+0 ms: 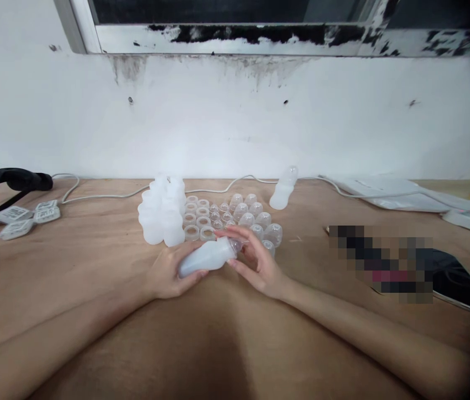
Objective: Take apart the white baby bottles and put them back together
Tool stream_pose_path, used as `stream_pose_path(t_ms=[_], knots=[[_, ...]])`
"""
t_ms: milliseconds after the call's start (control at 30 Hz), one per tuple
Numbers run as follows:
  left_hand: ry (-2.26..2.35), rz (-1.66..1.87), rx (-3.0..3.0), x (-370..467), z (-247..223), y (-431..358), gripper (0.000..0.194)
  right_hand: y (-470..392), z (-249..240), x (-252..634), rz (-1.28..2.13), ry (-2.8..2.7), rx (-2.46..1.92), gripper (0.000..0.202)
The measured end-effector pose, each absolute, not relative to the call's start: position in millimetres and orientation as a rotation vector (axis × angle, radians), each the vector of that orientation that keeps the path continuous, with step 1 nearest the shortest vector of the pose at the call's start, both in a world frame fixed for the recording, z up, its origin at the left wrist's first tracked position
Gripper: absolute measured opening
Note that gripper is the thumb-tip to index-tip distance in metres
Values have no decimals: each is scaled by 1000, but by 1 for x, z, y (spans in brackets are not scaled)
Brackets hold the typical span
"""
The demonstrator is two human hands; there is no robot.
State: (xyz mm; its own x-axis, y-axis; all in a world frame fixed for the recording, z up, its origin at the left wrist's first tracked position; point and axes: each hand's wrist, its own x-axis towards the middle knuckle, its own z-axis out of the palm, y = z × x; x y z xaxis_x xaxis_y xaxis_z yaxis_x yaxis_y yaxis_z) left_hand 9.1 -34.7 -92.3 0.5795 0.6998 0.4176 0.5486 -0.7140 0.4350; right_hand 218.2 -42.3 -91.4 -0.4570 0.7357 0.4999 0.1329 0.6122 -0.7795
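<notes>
A frosted white baby bottle (205, 259) lies tilted between my hands, its top pointing right and slightly up. My left hand (170, 272) is wrapped round the bottle's lower body. The fingers of my right hand (260, 264) close round the collar at its neck, where a clear nipple (236, 244) sticks out. Behind my hands stand rows of white bottle bodies (163, 208), then collar rings (191, 231), small clear nipples (217, 216) and clear dome caps (263, 219). My right fingers hide some of the nipples and caps.
One assembled bottle with a cap (283, 191) stands at the back right. A white cable (235, 180) runs along the wall. To the left are a black strapped device (18, 180) and white labelled pieces (16, 229). A plastic bag (393, 194) and a phone-like dark object (460, 280) lie right.
</notes>
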Motion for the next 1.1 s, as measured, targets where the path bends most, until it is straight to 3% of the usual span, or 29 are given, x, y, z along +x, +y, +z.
stream_pose_path(t_ms=[167, 433, 767, 867, 1033, 1100], knots=[[1026, 836, 2624, 10, -94, -37, 43, -34, -94, 218, 765, -1854, -958, 32], [1113, 932, 2928, 13, -100, -35, 42, -33, -93, 216, 843, -1756, -1304, 39], [1136, 1032, 3139, 12, -100, -33, 42, -35, -82, 211, 1182, -1622, -1291, 39], [1174, 1064, 2998, 13, -101, -35, 42, -38, -65, 219, 927, -1899, -1320, 37], [1277, 993, 2658, 15, -99, -37, 40, -50, -43, 253, -47, -2160, -1436, 32], [1320, 983, 2566, 16, -97, -37, 40, -54, -52, 266, -252, -2225, -1489, 31]])
